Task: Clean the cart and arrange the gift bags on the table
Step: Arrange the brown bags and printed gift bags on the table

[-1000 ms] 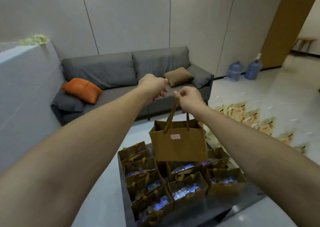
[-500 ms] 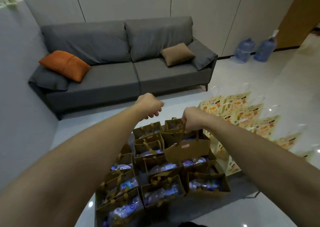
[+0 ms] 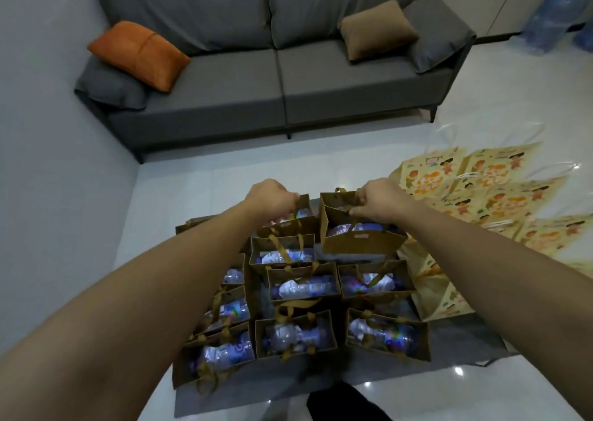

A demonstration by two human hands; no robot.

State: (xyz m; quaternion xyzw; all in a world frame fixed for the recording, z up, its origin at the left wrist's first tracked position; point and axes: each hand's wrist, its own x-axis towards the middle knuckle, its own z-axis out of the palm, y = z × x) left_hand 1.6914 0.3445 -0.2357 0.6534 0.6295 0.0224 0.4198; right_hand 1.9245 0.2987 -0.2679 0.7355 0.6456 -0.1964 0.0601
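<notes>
Lowered from mid-air, the brown gift bag (image 3: 359, 240) sat among the others; right hand (image 3: 380, 199) gripped its handles, left hand (image 3: 272, 197) another's. Bottle-weighted paper: lift by handles.

Right hand (image 3: 382, 200): its fingers are folded out of sight, so the grip on the bag handles is hidden. Bottle labels (image 3: 308, 287) are too blurred to read. Water jug (image 3: 556, 19) and dark object (image 3: 346, 404) are cropped by the frame edges.
</notes>
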